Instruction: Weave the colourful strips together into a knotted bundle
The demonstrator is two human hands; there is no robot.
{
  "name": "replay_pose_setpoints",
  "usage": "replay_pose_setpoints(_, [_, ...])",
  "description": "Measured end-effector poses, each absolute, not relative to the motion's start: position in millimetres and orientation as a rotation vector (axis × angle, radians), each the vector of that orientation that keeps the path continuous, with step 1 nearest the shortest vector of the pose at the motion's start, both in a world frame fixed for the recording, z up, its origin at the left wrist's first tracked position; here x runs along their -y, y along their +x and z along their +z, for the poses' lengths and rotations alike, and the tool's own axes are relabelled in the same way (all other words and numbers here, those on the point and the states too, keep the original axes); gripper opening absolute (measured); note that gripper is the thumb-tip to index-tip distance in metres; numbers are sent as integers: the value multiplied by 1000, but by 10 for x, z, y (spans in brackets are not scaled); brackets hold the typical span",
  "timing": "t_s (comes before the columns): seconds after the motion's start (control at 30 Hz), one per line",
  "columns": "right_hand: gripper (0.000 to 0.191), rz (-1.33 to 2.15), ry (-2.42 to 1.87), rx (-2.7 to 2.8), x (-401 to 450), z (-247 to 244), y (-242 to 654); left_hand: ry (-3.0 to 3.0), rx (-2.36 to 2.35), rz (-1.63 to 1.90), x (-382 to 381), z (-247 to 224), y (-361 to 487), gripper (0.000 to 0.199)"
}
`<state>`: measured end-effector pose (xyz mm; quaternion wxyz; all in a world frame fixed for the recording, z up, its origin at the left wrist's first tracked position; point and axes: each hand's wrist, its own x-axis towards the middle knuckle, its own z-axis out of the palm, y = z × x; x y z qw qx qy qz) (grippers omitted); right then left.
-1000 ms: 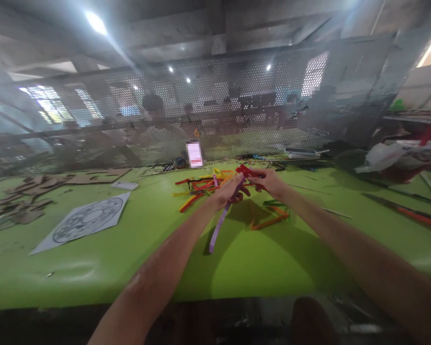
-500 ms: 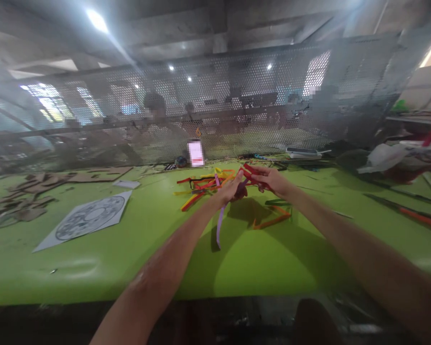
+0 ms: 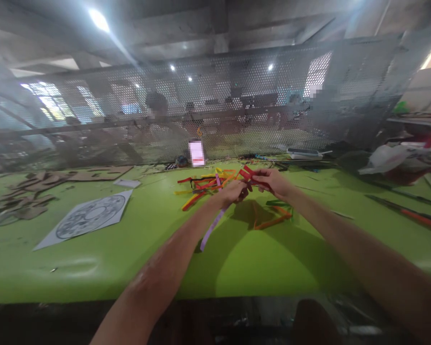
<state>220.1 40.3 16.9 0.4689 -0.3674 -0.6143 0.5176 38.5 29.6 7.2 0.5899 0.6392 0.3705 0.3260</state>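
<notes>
My right hand pinches a folded red strip between thumb and fingers, above the green table. Close against it, my left hand is closed on a long purple strip, whose free end hangs down past the wrist toward me. The fingertips of both hands meet at the red strip, and the exact join there is too small to make out. Behind my left hand lies a loose pile of coloured strips, red, yellow, orange and black. A bent orange strip rests below my right hand.
A printed sheet with a round pattern lies at the left, near brown cardboard scraps. A lit phone leans against the perforated screen. Long orange-and-dark tools and a plastic bag are at the right. People sit beyond the screen.
My left hand has turned and dropped slightly, its thumb off the top of the red strip. The purple strip's free end has swung to the left.
</notes>
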Motion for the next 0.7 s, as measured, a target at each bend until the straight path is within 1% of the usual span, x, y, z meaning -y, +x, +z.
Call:
replay_pose_setpoints(0.17, [37,1162,-943,1519,-400,197,2203,1410,-692,822,-298,143,366,31])
replay_pose_setpoints(0.33, [43,1071,-935,1491,-395,192,2183,1313,-574,990,-290,138,353,32])
replay_pose_setpoints(0.53, [43,1050,-948,1584,-382,199,2181,1280,-659,1052,-285,125,380,43])
replay_pose_setpoints(0.7, [44,1046,-982,1591,-421,170,2203,1258,-757,1121,-249,187,382,43])
